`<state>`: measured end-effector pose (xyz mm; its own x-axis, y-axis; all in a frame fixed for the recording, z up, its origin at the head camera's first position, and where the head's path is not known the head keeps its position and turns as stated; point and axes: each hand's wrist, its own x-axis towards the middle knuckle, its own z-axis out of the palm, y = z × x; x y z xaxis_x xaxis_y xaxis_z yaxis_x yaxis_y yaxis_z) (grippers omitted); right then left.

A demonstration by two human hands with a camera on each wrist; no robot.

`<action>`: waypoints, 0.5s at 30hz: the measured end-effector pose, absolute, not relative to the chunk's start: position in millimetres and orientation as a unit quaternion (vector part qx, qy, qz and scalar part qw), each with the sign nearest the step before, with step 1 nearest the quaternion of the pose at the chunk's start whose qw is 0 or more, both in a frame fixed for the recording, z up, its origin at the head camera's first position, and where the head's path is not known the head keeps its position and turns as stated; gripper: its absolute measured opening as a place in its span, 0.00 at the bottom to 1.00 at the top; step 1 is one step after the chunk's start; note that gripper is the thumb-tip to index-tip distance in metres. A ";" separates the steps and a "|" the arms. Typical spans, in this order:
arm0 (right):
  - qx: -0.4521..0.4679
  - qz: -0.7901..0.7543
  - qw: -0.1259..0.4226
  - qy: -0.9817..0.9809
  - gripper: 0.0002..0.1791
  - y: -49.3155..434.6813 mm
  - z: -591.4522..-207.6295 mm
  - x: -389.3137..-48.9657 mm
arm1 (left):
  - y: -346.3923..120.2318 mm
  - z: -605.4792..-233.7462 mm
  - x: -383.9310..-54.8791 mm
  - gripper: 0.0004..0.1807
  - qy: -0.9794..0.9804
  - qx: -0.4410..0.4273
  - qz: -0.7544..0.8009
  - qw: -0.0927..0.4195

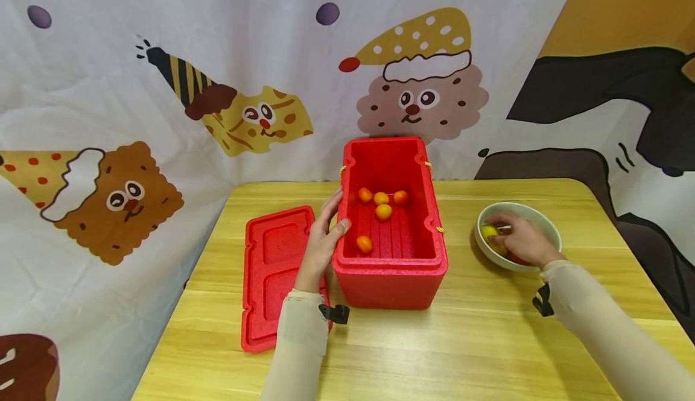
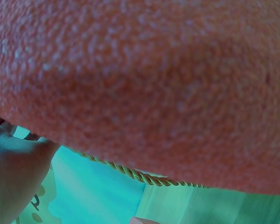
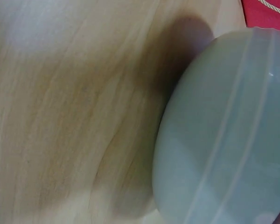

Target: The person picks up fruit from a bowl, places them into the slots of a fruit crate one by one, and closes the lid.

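Beige cloth sleeves (image 1: 608,322) lie nearest the camera and lead to two bare hands. On the left hand (image 1: 320,241), the thumb hooks over the rim of a deep red foam box (image 1: 388,286) while the other fingers lie along its outer left wall, so the wall is held between them. The right hand (image 1: 522,239) dips into a pale green-white round bowl (image 3: 200,130), its fingers bent down beside a small yellow-green round fruit (image 1: 488,232); whether they grip it I cannot tell. Something red (image 1: 516,258) shows under that hand, too covered to name.

The box stands upright in the middle of the pale wood-grain table (image 1: 478,341), the bowl to its right and well apart from it. A flat red foam lid (image 1: 282,244) lies to the left, partly behind the left forearm.

As I judge it, a smooth fruit could slip from a loose pinch and roll across the table; a wrist pressing on the bowl's near rim could tip it, and a hard pull on the box wall could shift the box.

The box looks grainy and thick-walled, with notched rims, twisted yellow cord (image 2: 140,176) and a ridged floor bearing five small glossy orange-to-yellow fruits (image 1: 383,211), four grouped farther in, one nearer.
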<state>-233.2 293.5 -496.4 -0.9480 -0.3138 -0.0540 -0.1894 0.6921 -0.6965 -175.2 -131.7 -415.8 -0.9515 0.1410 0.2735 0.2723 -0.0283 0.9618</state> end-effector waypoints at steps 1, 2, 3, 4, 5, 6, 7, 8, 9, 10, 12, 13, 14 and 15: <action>-0.141 -0.367 0.084 0.916 0.22 293.6 -497.0 -233.5 | -131.7 -415.8 -175.4 0.31 -0.695 -0.149 -0.702 0.047; -0.144 -0.364 0.082 0.916 0.21 293.5 -497.8 -233.7 | -131.6 -415.8 -175.5 0.31 -0.695 -0.148 -0.702 0.047; -0.147 -0.362 0.080 0.917 0.21 293.3 -498.7 -234.0 | -131.6 -415.9 -175.6 0.31 -0.695 -0.147 -0.702 0.046; -0.152 -0.358 0.077 0.918 0.21 293.1 -499.7 -234.4 | -131.6 -416.0 -175.7 0.31 -0.695 -0.146 -0.703 0.046; -0.157 -0.355 0.073 0.919 0.20 292.5 -500.2 -234.7 | -131.5 -416.0 -175.8 0.31 -0.696 -0.145 -0.702 0.046; -0.161 -0.351 0.071 0.920 0.20 292.2 -500.8 -235.1 | -131.4 -416.1 -175.7 0.31 -0.695 -0.145 -0.703 0.045; -0.165 -0.347 0.069 0.921 0.20 291.8 -501.2 -235.3 | -131.4 -416.1 -175.7 0.31 -0.695 -0.145 -0.703 0.046; -0.166 -0.340 0.066 0.923 0.20 291.1 -501.7 -235.6 | -131.4 -416.1 -175.8 0.31 -0.696 -0.144 -0.702 0.046; -0.167 -0.334 0.064 0.926 0.20 290.9 -502.0 -236.1 | -131.3 -416.1 -175.8 0.31 -0.697 -0.144 -0.701 0.047; -0.166 -0.327 0.062 0.928 0.20 290.8 -502.4 -236.5 | -131.2 -416.1 -175.8 0.31 -0.697 -0.145 -0.700 0.048; -0.165 -0.317 0.061 0.932 0.20 290.9 -503.3 -237.3 | -131.2 -416.0 -175.7 0.31 -0.698 -0.146 -0.699 0.050; -0.164 -0.313 0.059 0.934 0.20 291.1 -504.0 -237.8 | -131.1 -416.0 -175.7 0.31 -0.698 -0.147 -0.699 0.050; -0.164 -0.310 0.057 0.935 0.20 291.5 -504.9 -238.3 | -131.0 -416.0 -175.6 0.31 -0.698 -0.147 -0.699 0.051; -0.164 -0.310 0.057 0.935 0.20 292.0 -505.7 -238.7 | -130.9 -416.0 -175.5 0.31 -0.698 -0.147 -0.699 0.051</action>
<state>-238.7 292.0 -505.7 -0.9395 -0.3424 -0.0043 -0.2718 0.7534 -0.5988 -175.5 -130.9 -416.0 -0.9515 0.1347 0.2765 0.2763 -0.0205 0.9608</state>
